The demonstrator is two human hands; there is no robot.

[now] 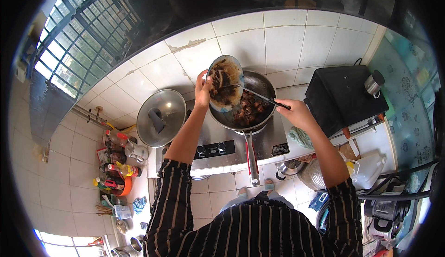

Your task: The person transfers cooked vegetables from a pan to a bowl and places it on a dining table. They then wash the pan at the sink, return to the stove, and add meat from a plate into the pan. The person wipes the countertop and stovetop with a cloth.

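Observation:
My left hand (202, 91) grips the left rim of a shallow plate (227, 100), which is tilted over the left side of a frying pan (265, 80). Dark sauce and brown food remnants coat the plate. A cooking utensil (259, 95) with a black handle is held in my right hand (293, 111); its far end lies against the food on the plate. Dark brown chunks of cooked food (248, 109) sit in the pan. The pan stands on the right side of a steel gas stove (212, 135), its long handle pointing towards me.
A large domed lid (163, 132) lies left of the pan. Sauce bottles (130, 170) and a steel jug (136, 151) line the left counter. Right of the stove are a green cloth (300, 137) and a black box-shaped appliance (342, 97) bearing a metal cup (373, 83). A dark range hood (208, 0) hangs above.

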